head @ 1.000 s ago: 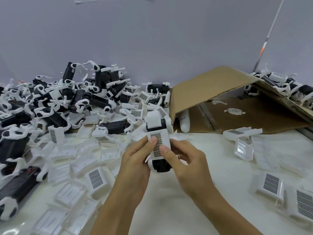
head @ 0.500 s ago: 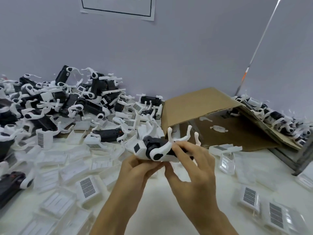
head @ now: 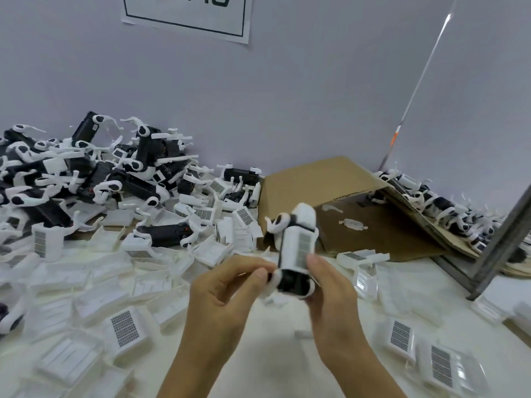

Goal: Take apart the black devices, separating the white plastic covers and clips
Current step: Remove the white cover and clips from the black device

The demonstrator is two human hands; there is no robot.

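**One device upright between two hands, heaps on either side**

Pale lilac wall (head: 316,96) closes off the back of a white tabletop (head: 273,360), and a sheet of paper with a dark printed border (head: 186,18) hangs on it near the top edge. Left of centre, against the wall, lies a tangled heap of black devices (head: 94,179) with white clips sticking out at all angles. In front of that heap, spread flat toward the near left edge, are loose white plastic covers (head: 86,282), several showing a grey grid patch — one such cover (head: 126,328) lies just left of the left forearm.

Both hands meet above the middle of the table. The right hand (head: 333,303) grips the lower end of a black device (head: 296,254), its fingers curled round the dark base, holding it roughly upright and slightly tilted. A white cover (head: 298,245) with a grid patch still wraps the front of it, and a curved white clip (head: 277,222) projects from its upper left. The left hand (head: 227,294) pinches at the lower left corner of that device, thumb and fingertips pressed together there; motion blur hides exactly what they hold.

Behind the device lies a flattened cardboard box (head: 330,182), one flap raised, with two small white pieces on its inner face. More devices (head: 442,208) are piled along its right edge — beside a slanting metal bar (head: 500,242). Further covers (head: 402,337) lie at the near right.
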